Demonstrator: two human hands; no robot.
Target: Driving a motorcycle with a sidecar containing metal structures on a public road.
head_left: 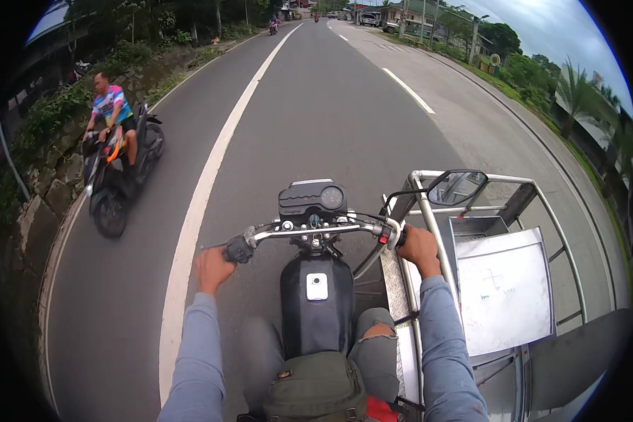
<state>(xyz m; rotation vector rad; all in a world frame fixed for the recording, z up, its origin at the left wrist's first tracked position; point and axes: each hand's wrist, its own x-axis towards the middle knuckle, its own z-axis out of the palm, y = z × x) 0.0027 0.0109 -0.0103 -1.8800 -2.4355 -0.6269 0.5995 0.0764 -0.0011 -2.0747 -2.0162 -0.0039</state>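
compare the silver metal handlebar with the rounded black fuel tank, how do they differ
The silver metal handlebar is thin and bent, while the rounded black fuel tank is broad and smooth. The handlebar spans side to side; the tank runs lengthwise. The bare left hand and bare right hand grip the handlebar's ends; neither touches the tank. Both belong to the same dark motorcycle.

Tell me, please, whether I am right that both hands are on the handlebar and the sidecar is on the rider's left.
Not quite: the head view shows the sidecar on the rider's right, not the left. The left hand and right hand are indeed on the handlebar.
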